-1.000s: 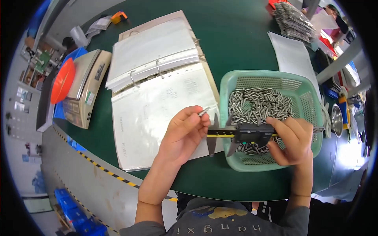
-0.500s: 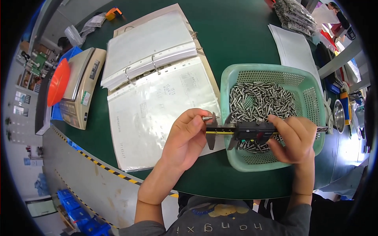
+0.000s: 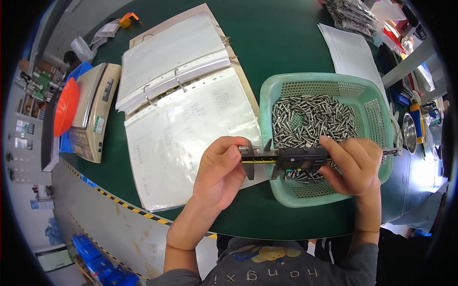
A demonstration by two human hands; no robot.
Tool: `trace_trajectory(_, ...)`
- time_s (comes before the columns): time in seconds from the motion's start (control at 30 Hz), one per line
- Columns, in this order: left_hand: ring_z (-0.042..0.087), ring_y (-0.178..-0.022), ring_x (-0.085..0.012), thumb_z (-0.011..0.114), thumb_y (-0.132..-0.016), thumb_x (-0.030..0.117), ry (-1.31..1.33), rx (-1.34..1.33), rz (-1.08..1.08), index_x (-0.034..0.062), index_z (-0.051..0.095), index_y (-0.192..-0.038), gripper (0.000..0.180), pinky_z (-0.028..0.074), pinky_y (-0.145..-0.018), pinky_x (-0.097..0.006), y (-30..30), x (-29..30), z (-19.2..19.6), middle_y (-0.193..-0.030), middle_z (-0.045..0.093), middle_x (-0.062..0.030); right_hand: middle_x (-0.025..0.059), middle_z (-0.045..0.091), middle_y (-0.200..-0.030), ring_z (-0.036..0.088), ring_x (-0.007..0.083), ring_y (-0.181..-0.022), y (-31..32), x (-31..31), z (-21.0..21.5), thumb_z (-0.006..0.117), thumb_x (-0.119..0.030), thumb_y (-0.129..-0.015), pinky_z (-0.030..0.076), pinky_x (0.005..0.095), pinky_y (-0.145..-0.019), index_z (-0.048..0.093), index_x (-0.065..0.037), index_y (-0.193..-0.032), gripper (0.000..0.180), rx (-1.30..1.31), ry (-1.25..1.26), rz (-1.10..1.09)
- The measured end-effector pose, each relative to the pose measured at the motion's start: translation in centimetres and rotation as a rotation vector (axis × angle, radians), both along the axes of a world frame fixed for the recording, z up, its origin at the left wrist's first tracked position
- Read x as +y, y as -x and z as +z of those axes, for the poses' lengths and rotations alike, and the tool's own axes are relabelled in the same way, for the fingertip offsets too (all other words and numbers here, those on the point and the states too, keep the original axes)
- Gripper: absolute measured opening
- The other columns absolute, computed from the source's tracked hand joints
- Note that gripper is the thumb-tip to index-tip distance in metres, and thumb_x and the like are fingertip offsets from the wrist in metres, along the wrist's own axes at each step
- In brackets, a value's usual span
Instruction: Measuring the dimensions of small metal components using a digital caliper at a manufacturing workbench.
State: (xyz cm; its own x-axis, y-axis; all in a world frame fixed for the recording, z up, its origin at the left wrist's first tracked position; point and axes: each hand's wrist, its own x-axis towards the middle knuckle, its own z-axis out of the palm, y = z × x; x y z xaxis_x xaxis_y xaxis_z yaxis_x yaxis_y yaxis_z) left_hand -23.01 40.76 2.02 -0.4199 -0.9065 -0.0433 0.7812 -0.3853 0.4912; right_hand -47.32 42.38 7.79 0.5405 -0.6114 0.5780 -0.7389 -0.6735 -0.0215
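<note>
My right hand (image 3: 354, 164) is closed around the body of a black digital caliper (image 3: 301, 158), held level over the near part of a green basket (image 3: 329, 201). The caliper's jaws stand apart, over the edge between basket and binder. At their left end my left hand (image 3: 220, 167) pinches a small silver metal pin (image 3: 249, 148) between thumb and forefinger, alongside the caliper's upper jaw tips. Whether the pin touches the jaws I cannot tell. Inside the basket lies a heap of similar metal pins (image 3: 310, 117), partly hidden by the caliper and my right hand.
An open ring binder (image 3: 164, 157) with plastic-sleeved sheets lies left of the basket on the green table (image 3: 281, 33). Farther left stand a weighing scale (image 3: 93, 112) and an orange-red scoop-shaped tray (image 3: 67, 107). Behind the basket are white papers (image 3: 350, 52) and bagged parts (image 3: 350, 16).
Both hands, the caliper and the pin appear slightly farther left, as does the whole scene. The pin sits a little differently at the jaw tips. Both grips stay the same.
</note>
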Motion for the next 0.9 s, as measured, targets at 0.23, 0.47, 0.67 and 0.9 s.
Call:
trace_trajectory(0.23, 0.057, -0.094, -0.0192, 0.054, -0.087, 0.009, 0.017, 0.002, 0.021, 0.0023, 0.055, -0.103, 0.018, 0.044, -0.085, -0.033, 0.05, 0.05, -0.05, -0.100, 0.059, -0.0084, 0.0009, 0.044, -0.056, 0.045, 0.0143, -0.044, -0.12, 0.06, 0.04, 0.068, -0.022, -0.067, 0.034, 0.0277, -0.038, 0.063, 0.000, -0.091, 0.032, 0.012, 0.005, -0.022)
trace_trajectory(0.47, 0.057, -0.095, -0.0207, 0.053, -0.088, 0.010, 0.024, -0.007, 0.021, 0.0009, 0.055, -0.104, 0.018, 0.044, -0.085, -0.035, 0.16, 0.01, 0.13, -0.098, 0.060, -0.0101, 0.0009, 0.044, -0.056, 0.045, 0.0142, -0.044, -0.12, 0.07, 0.03, 0.068, -0.022, -0.067, 0.033, 0.0275, -0.037, 0.063, 0.000, -0.088, 0.031, 0.012, 0.012, -0.026)
trace_trajectory(0.67, 0.057, -0.094, -0.0205, 0.052, -0.089, 0.010, 0.029, -0.004, 0.008, 0.0008, 0.054, -0.104, 0.018, 0.045, -0.084, -0.034, 0.12, -0.12, 0.18, -0.098, 0.060, -0.0109, 0.0011, 0.044, -0.056, 0.045, 0.0146, -0.043, -0.22, 0.02, 0.05, 0.069, -0.023, -0.065, 0.034, 0.0277, -0.037, 0.062, -0.001, -0.084, 0.030, 0.001, 0.021, -0.027)
trace_trajectory(0.9, 0.057, -0.094, -0.0208, 0.053, -0.088, 0.011, 0.026, -0.017, -0.009, 0.0013, 0.055, -0.103, 0.018, 0.044, -0.084, -0.034, 0.06, 0.02, 0.21, -0.098, 0.060, -0.0119, 0.0015, 0.042, -0.056, 0.046, 0.0150, -0.043, -0.20, 0.35, 0.15, 0.069, -0.022, -0.064, 0.033, 0.0279, -0.038, 0.060, -0.002, -0.079, 0.028, -0.014, -0.003, -0.038)
